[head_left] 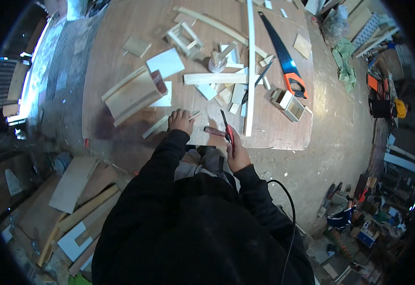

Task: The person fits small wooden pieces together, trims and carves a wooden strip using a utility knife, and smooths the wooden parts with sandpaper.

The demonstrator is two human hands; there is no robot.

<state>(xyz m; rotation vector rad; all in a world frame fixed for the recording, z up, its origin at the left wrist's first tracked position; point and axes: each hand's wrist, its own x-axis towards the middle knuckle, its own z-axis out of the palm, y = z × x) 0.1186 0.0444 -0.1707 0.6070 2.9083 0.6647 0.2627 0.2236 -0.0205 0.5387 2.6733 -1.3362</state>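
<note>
My right hand [237, 154] is closed round a red utility knife [230, 135], its dark blade pointing away from me over the table's near edge. My left hand [181, 121] is closed over a thin pale wood strip [155, 127]; the strip's short tip shows past the fingers on the right, and the hand hides its middle. Between the two hands lies a small brown bar [213, 130], close to the knife. Left of centre, beyond my left hand, sits a wooden box-like piece [136, 95] with raised side rails.
On the wooden table [283, 135] lie a handsaw [281, 52] with an orange handle, a long white strip [250, 71], a small open wooden frame [184, 39], a glue cup [217, 63] and a small wooden box [290, 105]. Boards [74, 185] lean at lower left.
</note>
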